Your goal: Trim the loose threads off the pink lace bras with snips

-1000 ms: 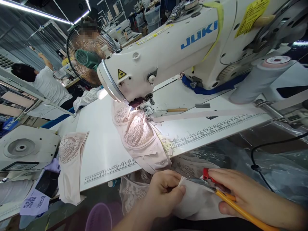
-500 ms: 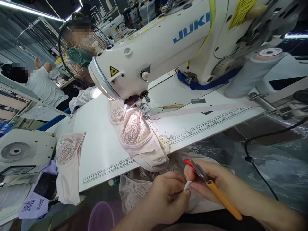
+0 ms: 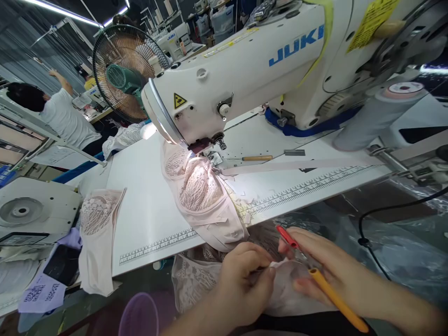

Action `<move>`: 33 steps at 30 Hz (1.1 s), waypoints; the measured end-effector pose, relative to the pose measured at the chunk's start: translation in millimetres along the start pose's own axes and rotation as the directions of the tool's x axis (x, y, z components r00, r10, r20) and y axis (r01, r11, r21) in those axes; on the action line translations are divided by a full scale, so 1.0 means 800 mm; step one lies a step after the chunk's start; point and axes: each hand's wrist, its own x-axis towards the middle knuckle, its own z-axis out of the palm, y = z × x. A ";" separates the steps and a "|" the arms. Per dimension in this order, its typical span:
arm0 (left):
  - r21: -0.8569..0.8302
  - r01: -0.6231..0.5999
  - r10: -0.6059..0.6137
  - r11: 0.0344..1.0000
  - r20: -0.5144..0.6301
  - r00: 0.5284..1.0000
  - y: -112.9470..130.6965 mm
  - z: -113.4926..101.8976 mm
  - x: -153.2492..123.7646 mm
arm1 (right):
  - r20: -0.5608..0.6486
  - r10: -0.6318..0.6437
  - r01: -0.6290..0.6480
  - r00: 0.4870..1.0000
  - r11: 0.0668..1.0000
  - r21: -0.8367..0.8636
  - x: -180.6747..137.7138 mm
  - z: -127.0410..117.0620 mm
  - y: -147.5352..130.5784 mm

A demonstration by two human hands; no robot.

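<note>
left hand (image 3: 245, 275) pinches pink fabric (image 3: 283, 289) taut | right hand (image 3: 329, 275) at 3 o'clock grips snips (image 3: 292, 245) and pencil (image 3: 336, 298)

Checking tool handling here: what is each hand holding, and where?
Right hand holds red thread snips and a yellow pencil mid-length; left hand pinches the pink fabric's edge.

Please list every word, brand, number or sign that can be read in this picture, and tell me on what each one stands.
"JUKI", cut at the right edge of its last letter: blue letters on the white sewing machine.
Yellow warning triangle: on the machine's head, no words.
Yellow sticker: on the machine, print too blurred.
Ruler scale: along the table edge, numbers too small.
Paper slip: lower left, print blurred.
</note>
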 end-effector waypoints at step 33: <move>-0.223 0.175 -0.204 0.959 -0.116 0.972 -0.011 0.002 -0.007 | 0.043 -0.031 0.042 0.999 0.956 -0.289 -0.020 -0.002 0.044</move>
